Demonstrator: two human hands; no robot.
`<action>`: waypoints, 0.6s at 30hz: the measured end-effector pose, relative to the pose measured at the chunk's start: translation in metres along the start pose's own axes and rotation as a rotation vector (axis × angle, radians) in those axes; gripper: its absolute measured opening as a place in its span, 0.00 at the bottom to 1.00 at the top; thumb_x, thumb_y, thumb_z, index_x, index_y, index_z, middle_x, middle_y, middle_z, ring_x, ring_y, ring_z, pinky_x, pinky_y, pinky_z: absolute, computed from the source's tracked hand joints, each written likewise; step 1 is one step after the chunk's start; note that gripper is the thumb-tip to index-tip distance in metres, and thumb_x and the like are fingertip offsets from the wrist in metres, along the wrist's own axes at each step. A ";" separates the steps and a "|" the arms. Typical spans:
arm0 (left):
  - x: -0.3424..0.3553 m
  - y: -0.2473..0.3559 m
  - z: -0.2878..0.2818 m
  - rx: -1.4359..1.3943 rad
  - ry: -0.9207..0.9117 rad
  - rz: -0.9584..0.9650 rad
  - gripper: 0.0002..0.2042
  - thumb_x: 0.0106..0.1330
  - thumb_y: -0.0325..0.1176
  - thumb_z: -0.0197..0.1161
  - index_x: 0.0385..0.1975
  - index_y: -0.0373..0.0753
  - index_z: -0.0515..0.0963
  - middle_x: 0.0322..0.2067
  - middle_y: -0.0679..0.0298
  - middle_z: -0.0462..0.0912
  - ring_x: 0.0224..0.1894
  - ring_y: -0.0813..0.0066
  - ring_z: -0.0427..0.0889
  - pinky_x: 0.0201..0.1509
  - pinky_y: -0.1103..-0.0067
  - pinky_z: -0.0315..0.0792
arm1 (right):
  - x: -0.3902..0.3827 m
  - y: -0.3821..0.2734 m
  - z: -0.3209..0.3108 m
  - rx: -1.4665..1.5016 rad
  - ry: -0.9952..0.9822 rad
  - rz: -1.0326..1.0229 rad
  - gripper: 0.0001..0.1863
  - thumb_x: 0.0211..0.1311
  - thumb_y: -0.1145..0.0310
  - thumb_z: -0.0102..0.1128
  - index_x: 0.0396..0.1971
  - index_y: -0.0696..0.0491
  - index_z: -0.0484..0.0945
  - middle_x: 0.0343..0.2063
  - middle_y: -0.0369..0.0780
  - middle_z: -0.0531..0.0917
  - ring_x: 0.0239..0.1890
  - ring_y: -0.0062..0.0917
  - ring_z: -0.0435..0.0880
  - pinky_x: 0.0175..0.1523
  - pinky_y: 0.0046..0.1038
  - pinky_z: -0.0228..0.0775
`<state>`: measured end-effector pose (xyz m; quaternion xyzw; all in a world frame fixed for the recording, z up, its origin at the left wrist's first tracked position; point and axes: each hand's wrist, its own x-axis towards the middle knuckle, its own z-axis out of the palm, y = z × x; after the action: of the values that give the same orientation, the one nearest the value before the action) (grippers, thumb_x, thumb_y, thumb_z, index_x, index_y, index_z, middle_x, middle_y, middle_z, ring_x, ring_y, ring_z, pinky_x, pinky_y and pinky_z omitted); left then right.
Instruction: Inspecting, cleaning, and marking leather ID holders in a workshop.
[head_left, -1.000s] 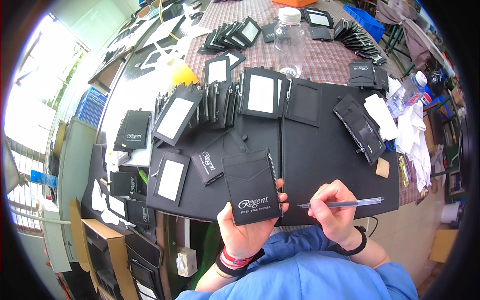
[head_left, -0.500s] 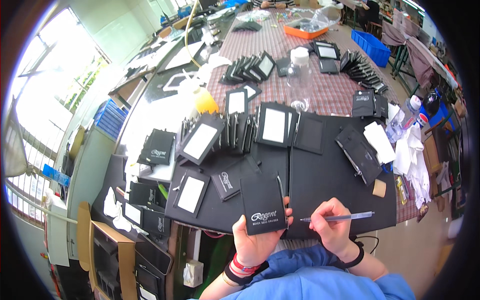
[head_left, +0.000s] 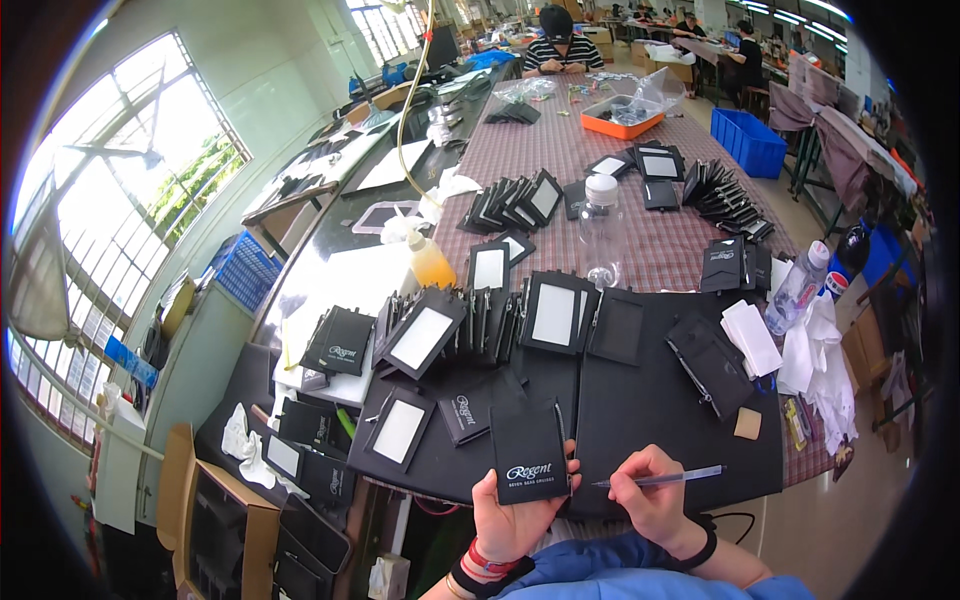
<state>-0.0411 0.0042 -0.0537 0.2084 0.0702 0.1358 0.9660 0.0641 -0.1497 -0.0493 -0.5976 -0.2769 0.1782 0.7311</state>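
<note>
My left hand (head_left: 512, 515) grips the lower part of a black card holder (head_left: 528, 450) with white lettering, held upright above the table's front edge. A pen (head_left: 672, 477) with a clear barrel is pinched in my right hand (head_left: 648, 500), its tip pointing left toward the card holder but apart from it. Just beyond my left hand lie a lettered black card holder (head_left: 474, 410) and another with a white window (head_left: 400, 430). A row of black holders (head_left: 480, 325) stands behind them. To the right lies a black zipped pouch (head_left: 708, 362).
An orange spray bottle (head_left: 431, 262) and a clear bottle (head_left: 601, 235) stand mid-table. White cloths (head_left: 748, 338), a sponge piece (head_left: 747, 423) and drink bottles (head_left: 798, 288) sit at right. An open cardboard box (head_left: 222, 530) is at lower left. Another person (head_left: 562, 45) sits at the far end.
The view has tilted up, so the table appears lower and the far person comes into sight. Both hands keep their hold, the pen still near the card holder.
</note>
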 end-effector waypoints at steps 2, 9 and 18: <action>-0.001 0.000 0.000 -0.004 -0.001 -0.001 0.34 0.66 0.55 0.38 0.65 0.35 0.57 0.63 0.47 0.60 0.60 0.55 0.68 0.66 0.62 0.60 | -0.001 0.001 0.000 -0.025 0.002 -0.015 0.06 0.57 0.75 0.61 0.26 0.57 0.73 0.20 0.36 0.79 0.22 0.14 0.78 0.27 0.15 0.68; -0.001 0.001 0.003 0.010 0.013 -0.011 0.35 0.65 0.54 0.39 0.65 0.34 0.57 0.64 0.48 0.60 0.61 0.55 0.66 0.67 0.62 0.58 | -0.002 0.001 0.000 -0.049 -0.008 -0.048 0.06 0.58 0.74 0.61 0.26 0.57 0.73 0.20 0.36 0.80 0.22 0.14 0.78 0.27 0.15 0.68; -0.003 -0.003 -0.005 -0.052 -0.011 0.055 0.35 0.63 0.55 0.42 0.64 0.35 0.58 0.62 0.45 0.61 0.59 0.52 0.69 0.63 0.59 0.63 | -0.002 0.002 0.000 -0.008 -0.036 -0.040 0.07 0.61 0.71 0.62 0.32 0.58 0.75 0.24 0.37 0.81 0.25 0.14 0.80 0.29 0.16 0.70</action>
<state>-0.0437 0.0024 -0.0592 0.1859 0.0558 0.1627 0.9674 0.0625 -0.1503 -0.0518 -0.5915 -0.3025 0.1735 0.7270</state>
